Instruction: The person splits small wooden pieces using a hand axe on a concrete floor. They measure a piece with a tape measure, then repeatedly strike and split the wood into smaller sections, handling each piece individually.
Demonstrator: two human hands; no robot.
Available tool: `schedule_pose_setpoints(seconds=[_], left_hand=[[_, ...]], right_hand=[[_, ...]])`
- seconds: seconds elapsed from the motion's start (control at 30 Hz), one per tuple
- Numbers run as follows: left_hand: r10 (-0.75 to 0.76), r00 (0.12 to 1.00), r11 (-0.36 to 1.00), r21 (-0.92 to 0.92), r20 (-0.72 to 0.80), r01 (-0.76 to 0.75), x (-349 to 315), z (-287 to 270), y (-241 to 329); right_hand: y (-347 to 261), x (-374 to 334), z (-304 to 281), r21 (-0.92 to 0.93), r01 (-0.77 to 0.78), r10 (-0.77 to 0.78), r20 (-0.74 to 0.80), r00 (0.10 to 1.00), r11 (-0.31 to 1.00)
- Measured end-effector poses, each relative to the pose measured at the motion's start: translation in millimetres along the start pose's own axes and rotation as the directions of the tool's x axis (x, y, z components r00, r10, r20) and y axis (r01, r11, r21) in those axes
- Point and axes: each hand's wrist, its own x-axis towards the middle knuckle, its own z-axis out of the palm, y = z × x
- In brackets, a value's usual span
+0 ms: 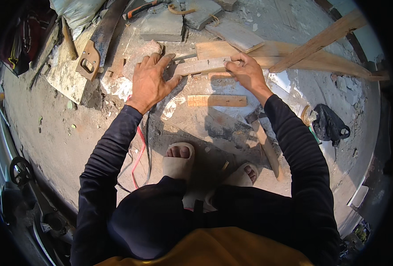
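A pale grey wooden strip (201,66) with small dark marks lies crosswise in front of me, against the near edge of a light wooden board (207,49). My right hand (249,76) pinches its right end between thumb and fingers. Around its left end, my left hand (150,84) has the thumb on the near side and the forefinger on the far side. A dark thin bar (185,57) shows beside that forefinger. Closer to me, a short wooden slat (217,101) lies flat; another wood piece (221,76) is partly hidden under the strip.
A handsaw (89,60) and a wooden-handled tool (69,40) lie left. Concrete slabs (161,26) and an orange-black cutter (139,9) are at the back. A slanting timber (318,42) stands right, above a black bag (329,124). A hammer (267,148) and red cable (139,155) lie near my feet.
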Motion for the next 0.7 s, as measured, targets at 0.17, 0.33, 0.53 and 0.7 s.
schedule_pose_setpoints(seconds=[0.17,0.33,0.53,0.7], left_hand=[[0.205,0.957,0.964,0.125,0.206,-0.233,36,11,35],[0.154,0.955,0.975,0.118,0.254,-0.189,41,29,36],[-0.061,0.970,0.972,0.233,0.236,0.005,7,0,7],[0.160,0.981,0.987,0.002,0.110,-0.161,23,22,28]], right_hand=[[-1,0,1,-0.054,-0.008,0.007,-0.015,1.000,0.999],[-10,-2,-9,-0.051,-0.083,0.085,0.020,0.996,0.995],[-8,-8,-14,0.030,-0.057,0.057,0.019,0.998,0.998],[-1,-14,-12,0.064,-0.008,0.008,0.010,1.000,0.998]])
